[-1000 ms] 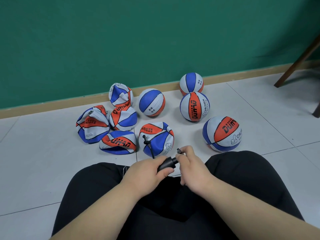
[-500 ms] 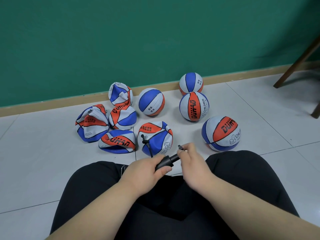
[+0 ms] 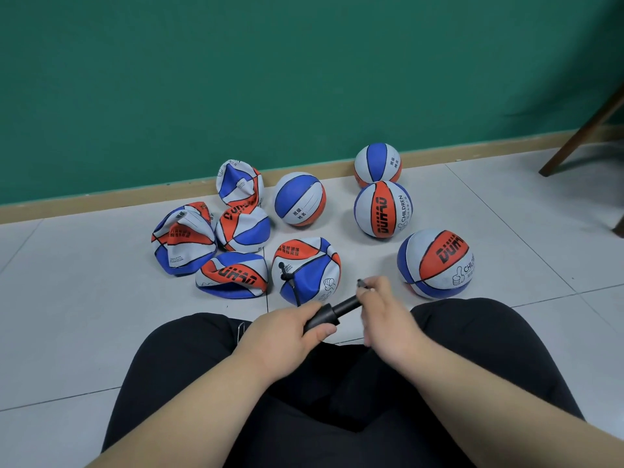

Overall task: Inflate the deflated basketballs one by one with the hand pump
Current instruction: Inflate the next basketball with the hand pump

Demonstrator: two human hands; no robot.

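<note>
Pale grey floor (image 3: 84,315) tiles ran back to a tan skirting (image 3: 101,202) under a green wall (image 3: 236,79). At the right a brown chair leg (image 3: 580,136) slanted down to the floor, its top cut off by the frame. A second dark leg (image 3: 619,228) showed only as a sliver at the edge.

Five flat balls (image 3: 184,243) lay bunched on the floor at the left. Four round balls (image 3: 383,209) stood apart to the right, the farthest against the skirting.

The person sat with knees in black trousers (image 3: 472,332) spread wide. The pump (image 3: 324,317) was held above the gap between them, just in front of the nearest flat ball (image 3: 305,268). The left grip (image 3: 287,336) was clenched round its barrel. The right grip (image 3: 385,315) was closed round the handle (image 3: 362,283), and the rod was drawn partway out.

A thin black hose (image 3: 293,292) rose from behind the left grip to the nearest flat ball. Its end lay on that ball, but whether it sat in a valve could not be made out. The barrel's rear was hidden in the left grip, and only the handle's tip showed past the right one, which was blurred. The lower frame cut off both forearms.
</note>
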